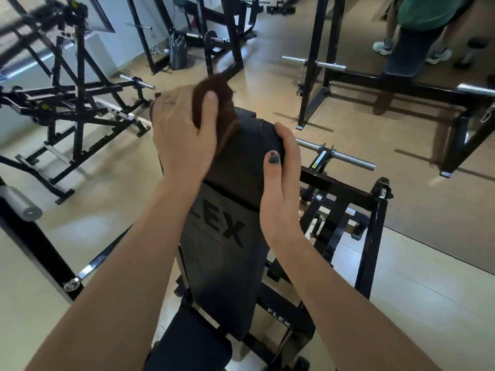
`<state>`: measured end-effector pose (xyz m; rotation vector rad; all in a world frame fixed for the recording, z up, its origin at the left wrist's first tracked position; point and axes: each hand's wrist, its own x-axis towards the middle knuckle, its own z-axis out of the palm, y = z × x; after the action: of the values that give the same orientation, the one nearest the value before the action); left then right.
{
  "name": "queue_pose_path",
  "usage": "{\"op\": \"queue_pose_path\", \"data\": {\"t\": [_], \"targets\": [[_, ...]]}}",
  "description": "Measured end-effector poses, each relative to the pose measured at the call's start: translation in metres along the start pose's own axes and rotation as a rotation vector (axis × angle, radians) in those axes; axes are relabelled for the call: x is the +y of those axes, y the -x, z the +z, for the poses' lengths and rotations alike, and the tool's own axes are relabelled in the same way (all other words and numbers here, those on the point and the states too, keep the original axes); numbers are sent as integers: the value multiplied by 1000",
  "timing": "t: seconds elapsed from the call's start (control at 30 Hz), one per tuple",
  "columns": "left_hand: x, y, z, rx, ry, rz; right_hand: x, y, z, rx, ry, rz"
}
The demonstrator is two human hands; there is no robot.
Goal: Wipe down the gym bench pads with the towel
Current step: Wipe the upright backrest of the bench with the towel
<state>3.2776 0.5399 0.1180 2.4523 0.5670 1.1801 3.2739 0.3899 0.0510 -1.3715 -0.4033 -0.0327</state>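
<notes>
A black inclined back pad (227,253) with "FLEX" printed on it runs up the middle of the head view, and a black seat pad (192,344) lies below it. My left hand (184,129) grips a bunched brown towel (217,103) and presses it on the top left corner of the back pad. My right hand (281,172) clasps the pad's top right edge, thumb on the front face. Part of the towel is hidden under my left palm.
The bench's black frame (375,231) with a chrome weight peg (345,156) stands to the right. Another black machine (75,103) fills the left. A power rack (321,76) stands beyond, and a person in a green top (428,12) stands at the far right.
</notes>
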Motion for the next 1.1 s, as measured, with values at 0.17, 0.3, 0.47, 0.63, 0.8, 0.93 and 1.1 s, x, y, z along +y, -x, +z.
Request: {"op": "queue_pose_path", "data": {"t": [0.17,0.3,0.47,0.63,0.8,0.93,1.1], "targets": [[25,43,0,-78,154,464,-4,-3,-2,-13,-150,68],[-4,18,0,-87,23,465,-7,0,5,71,-149,56],[-42,-23,-6,-4,-5,-72,1,1,7,64,-4,-11],[4,37,-1,-72,127,242,7,2,20,194,31,-59],[-34,37,6,-28,207,332,10,5,20,182,45,-113],[-58,8,7,129,324,-271,16,5,22,208,250,-174],[-33,36,13,237,456,-525,18,4,22,222,267,-217]]}}
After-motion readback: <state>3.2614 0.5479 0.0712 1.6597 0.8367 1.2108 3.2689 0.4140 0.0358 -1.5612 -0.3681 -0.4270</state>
